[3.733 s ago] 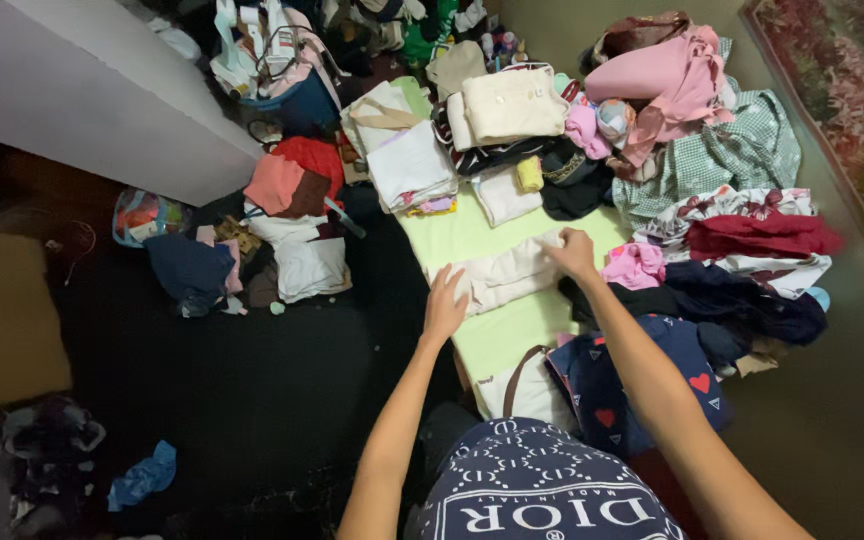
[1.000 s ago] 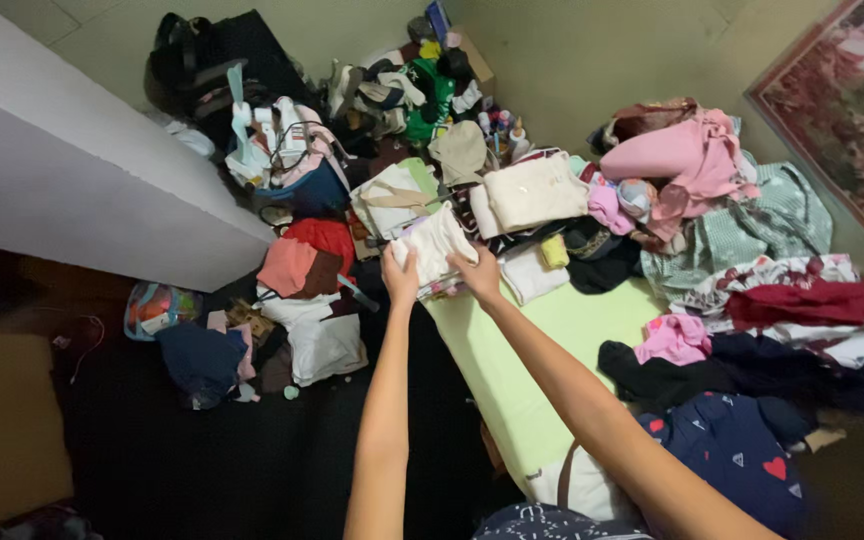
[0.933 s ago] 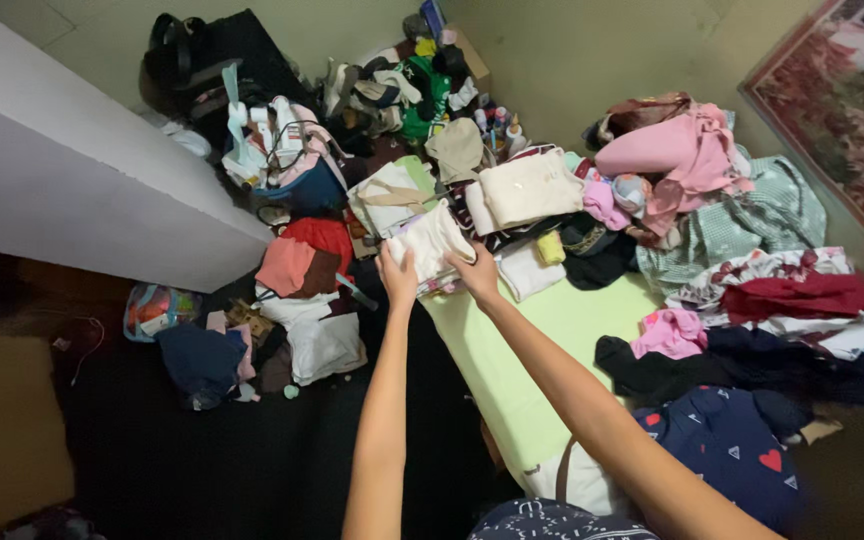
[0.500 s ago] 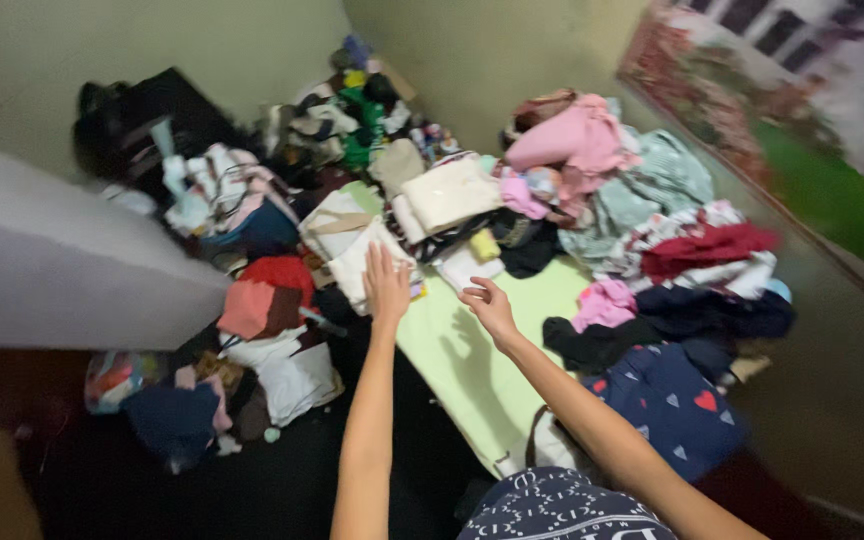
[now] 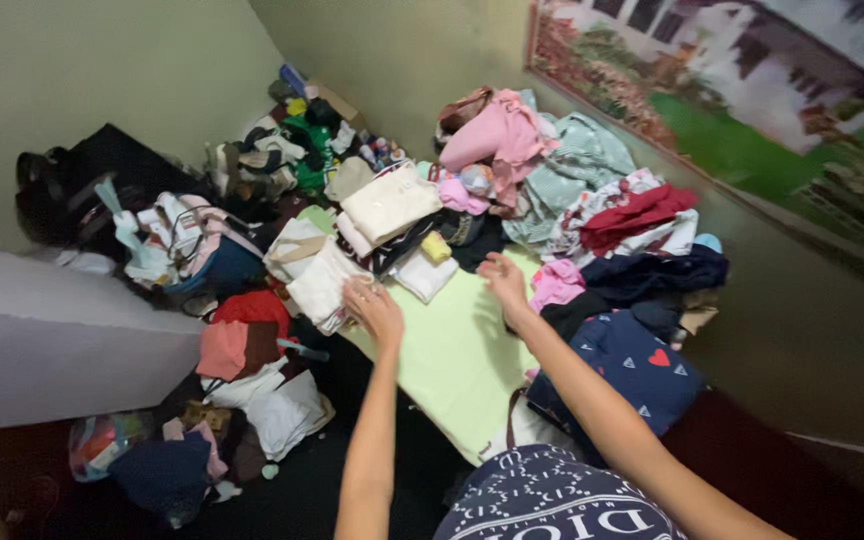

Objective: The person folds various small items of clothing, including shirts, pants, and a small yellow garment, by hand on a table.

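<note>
Since letting go, both hands (image 5: 374,308) have drawn back from the cream stack (image 5: 323,283).

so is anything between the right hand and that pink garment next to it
Nothing visible. The right hand, open over the green sheet, has a bare gap of sheet to the pink garment just to its right. The left hand is off by the folded white stack.

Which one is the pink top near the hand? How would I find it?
Start at the pale green sheet running down the middle of the floor. At its far right edge, just past the right hand, lies a small crumpled pink top. It is bright pink, while the clothes beside it are dark, such as the navy cloth with hearts.
</note>
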